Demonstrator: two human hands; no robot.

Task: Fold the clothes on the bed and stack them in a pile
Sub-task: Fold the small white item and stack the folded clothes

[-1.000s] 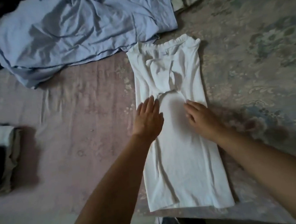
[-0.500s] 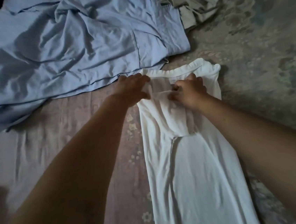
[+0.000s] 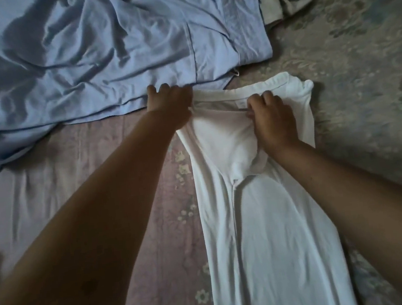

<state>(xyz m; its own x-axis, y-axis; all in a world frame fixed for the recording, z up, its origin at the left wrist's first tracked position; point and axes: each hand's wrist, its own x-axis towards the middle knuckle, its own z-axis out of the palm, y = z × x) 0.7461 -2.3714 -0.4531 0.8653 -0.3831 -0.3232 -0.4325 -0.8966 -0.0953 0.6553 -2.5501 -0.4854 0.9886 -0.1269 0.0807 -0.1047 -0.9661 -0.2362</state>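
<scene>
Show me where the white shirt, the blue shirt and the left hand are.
white shirt (image 3: pixel 272 231): head view, on its flat folded body.
blue shirt (image 3: pixel 110 52): head view, on its crumpled middle.
left hand (image 3: pixel 170 103): head view, on its back.

We reach both bare forearms forward. Our left hand (image 3: pixel 169 104) curls its fingers in a pinching grip; our right hand (image 3: pixel 272 117) does likewise, knuckles up.

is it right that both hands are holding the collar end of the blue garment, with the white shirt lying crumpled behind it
Not quite: the colours are swapped. The head view shows the left hand and right hand holding the collar end of the white shirt, which lies in a long strip on the bed. The blue garment is the one lying crumpled behind it.
</scene>
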